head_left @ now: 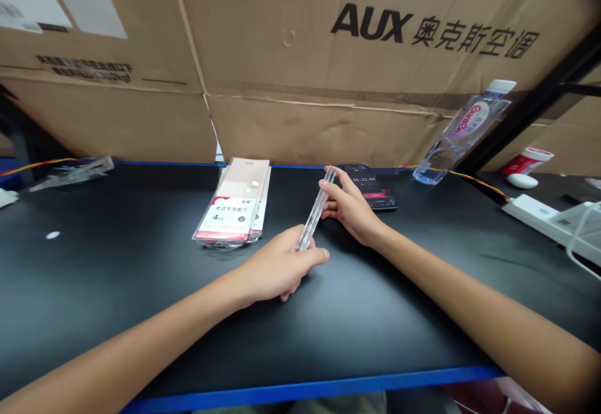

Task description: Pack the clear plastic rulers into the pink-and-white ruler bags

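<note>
Between my two hands a thin stack of clear plastic rulers (315, 213) is held tilted, its far end up and to the right. My left hand (286, 263) is closed round the lower end, thumb pointing right. At the upper end, my right hand (348, 204) grips the rulers between thumb and forefinger, the other fingers curled beneath. Left of the hands lies a pile of flat clear packets of ruler sets (228, 204), with white and red printed cards. Just behind my right hand lies a phone (375, 196) showing a running timer.
A large cardboard box (300, 44) stands along the back of the black table (141, 314). At the right are a clear water bottle (462, 129), leaning, a white power strip (554, 226) and a red-white tub (528, 160). Crumpled clear plastic (75, 173) lies at the left.
</note>
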`<state>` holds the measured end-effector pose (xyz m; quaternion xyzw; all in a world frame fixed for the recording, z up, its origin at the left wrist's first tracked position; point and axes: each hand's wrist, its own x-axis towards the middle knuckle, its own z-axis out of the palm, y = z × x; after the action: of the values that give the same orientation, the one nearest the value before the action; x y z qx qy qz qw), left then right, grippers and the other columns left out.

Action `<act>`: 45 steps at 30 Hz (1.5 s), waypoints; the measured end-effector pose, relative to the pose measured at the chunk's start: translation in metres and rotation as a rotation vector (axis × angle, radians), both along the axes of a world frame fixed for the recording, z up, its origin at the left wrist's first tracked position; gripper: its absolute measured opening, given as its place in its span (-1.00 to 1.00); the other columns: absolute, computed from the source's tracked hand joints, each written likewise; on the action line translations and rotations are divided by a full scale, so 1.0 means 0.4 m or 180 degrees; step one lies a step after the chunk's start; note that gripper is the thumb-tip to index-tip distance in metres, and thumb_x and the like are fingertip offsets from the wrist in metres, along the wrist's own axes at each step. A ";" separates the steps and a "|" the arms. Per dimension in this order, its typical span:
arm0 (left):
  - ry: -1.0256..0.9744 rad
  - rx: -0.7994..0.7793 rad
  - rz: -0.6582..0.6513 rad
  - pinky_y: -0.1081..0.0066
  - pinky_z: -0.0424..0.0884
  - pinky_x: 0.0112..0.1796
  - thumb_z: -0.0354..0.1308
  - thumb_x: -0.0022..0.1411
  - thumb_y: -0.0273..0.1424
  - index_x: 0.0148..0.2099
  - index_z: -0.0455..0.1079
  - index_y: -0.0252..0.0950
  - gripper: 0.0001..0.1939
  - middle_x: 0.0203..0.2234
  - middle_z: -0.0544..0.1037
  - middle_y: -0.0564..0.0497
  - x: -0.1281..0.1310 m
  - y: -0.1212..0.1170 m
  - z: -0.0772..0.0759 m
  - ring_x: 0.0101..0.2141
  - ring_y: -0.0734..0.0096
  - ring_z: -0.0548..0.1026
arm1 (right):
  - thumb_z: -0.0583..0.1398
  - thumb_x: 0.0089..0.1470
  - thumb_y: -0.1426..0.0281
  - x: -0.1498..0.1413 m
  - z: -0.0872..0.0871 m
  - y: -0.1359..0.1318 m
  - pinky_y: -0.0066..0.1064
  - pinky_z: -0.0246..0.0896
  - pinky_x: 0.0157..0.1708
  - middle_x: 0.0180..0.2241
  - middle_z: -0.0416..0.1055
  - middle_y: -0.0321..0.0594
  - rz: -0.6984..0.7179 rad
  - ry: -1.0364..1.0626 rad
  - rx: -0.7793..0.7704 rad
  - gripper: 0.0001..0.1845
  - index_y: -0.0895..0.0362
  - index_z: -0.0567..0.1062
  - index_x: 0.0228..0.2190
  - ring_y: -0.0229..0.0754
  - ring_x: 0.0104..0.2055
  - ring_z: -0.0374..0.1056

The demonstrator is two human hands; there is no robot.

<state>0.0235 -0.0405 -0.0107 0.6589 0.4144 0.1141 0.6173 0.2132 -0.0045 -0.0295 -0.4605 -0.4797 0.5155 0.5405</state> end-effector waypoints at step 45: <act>0.0189 0.1431 0.0419 0.44 0.07 -0.53 0.06 0.22 -0.33 -0.33 0.11 -0.19 -0.84 -0.62 0.30 0.16 -0.018 0.029 0.005 -0.58 0.45 0.26 | 0.33 0.03 0.31 0.014 -0.021 0.021 -0.25 0.38 -0.01 -0.20 0.50 -0.27 -0.0449 0.0159 0.0048 -0.54 0.01 0.34 -0.04 -0.18 -0.12 0.49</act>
<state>0.0164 -0.0290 -0.0087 0.7544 0.4387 0.2241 0.4338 0.2187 0.0037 -0.0378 -0.4761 -0.4363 0.4839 0.5907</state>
